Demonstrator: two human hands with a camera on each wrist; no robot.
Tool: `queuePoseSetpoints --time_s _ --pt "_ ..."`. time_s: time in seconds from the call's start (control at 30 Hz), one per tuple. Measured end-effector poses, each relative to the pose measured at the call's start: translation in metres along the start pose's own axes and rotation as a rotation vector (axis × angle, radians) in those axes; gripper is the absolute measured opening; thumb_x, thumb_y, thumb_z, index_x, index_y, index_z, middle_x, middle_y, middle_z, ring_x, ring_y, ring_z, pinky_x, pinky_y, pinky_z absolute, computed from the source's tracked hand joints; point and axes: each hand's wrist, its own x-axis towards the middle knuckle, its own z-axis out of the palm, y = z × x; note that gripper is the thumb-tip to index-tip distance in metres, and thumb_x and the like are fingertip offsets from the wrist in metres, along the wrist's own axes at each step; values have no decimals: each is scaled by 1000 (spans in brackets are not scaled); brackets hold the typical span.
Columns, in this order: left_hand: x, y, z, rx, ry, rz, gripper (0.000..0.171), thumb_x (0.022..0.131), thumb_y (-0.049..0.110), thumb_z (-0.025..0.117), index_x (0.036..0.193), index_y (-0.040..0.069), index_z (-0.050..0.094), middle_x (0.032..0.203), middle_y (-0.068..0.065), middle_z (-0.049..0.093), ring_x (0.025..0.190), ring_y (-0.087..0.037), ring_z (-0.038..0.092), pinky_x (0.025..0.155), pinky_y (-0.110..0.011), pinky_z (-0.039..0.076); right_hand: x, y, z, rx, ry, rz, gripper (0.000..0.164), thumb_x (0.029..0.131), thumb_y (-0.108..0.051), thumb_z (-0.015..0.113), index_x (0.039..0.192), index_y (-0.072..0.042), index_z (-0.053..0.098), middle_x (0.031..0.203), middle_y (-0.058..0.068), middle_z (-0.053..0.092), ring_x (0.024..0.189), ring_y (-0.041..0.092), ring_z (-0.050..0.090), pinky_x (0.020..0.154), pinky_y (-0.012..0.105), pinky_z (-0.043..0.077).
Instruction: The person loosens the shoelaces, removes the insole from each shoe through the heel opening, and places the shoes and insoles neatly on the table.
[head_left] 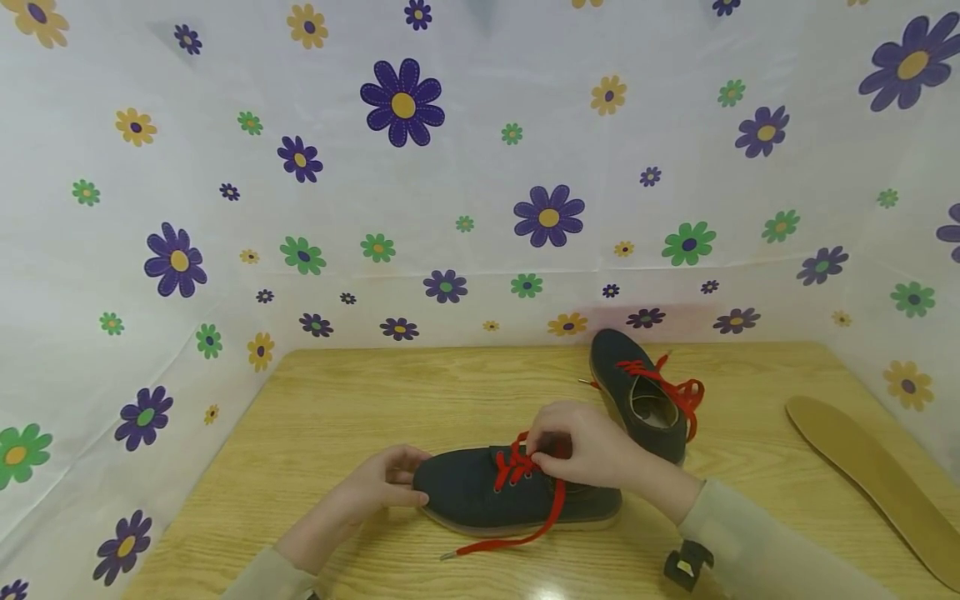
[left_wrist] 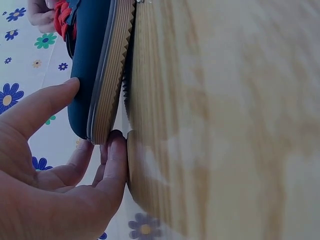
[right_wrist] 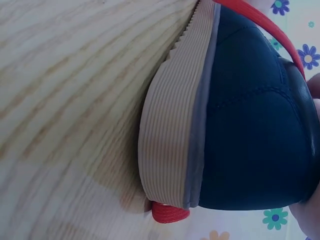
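Note:
A dark blue shoe [head_left: 457, 493] with red lacing lies on the table, its toe to the left. My left hand [head_left: 378, 483] holds the toe, with the thumb on the upper and fingertips at the sole edge in the left wrist view. Over the eyelets, my right hand [head_left: 581, 443] pinches the red shoelace [head_left: 558, 504] between thumb and fingers; the exact pinch point is partly hidden. One lace end hangs over the near side and lies on the wood, its metal tip leftward. In the right wrist view the heel [right_wrist: 250, 150] fills much of the picture.
Behind my right forearm stands a second dark shoe [head_left: 617, 358], its red lace [head_left: 690, 400] looped loosely. A tan insole [head_left: 862, 475] lies at the right of the wooden table [head_left: 360, 383]. Flowered white sheeting [head_left: 465, 175] encloses the back and sides.

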Motion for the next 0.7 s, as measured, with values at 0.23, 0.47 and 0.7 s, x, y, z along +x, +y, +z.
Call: queuePoseSetpoints --time_s 0.23,0.47,0.7 --pt "-1 0 0 0 6 -4 64 92 8 80 146 -7 50 134 -18 62 109 -19 65 98 -36 53 -1 -1 2 -34 -28 -46 17 86 -6 83 90 -21 77 97 -8 71 87 6 64 80 24 56" --pt "0 -1 0 -1 1 -1 63 92 8 79 145 -8 50 134 -17 62 109 -19 65 99 -37 53 0 -3 4 -118 -9 -65 18 87 -8 83 87 -22 73 93 -9 68 83 5 60 73 20 52" --pt "1 -1 -1 0 -13 23 63 93 8 78 146 -9 49 134 -17 62 109 -19 66 100 -37 52 0 -2 5 82 4 121 19 91 -3 78 88 -20 72 91 -7 69 82 4 60 74 24 54"
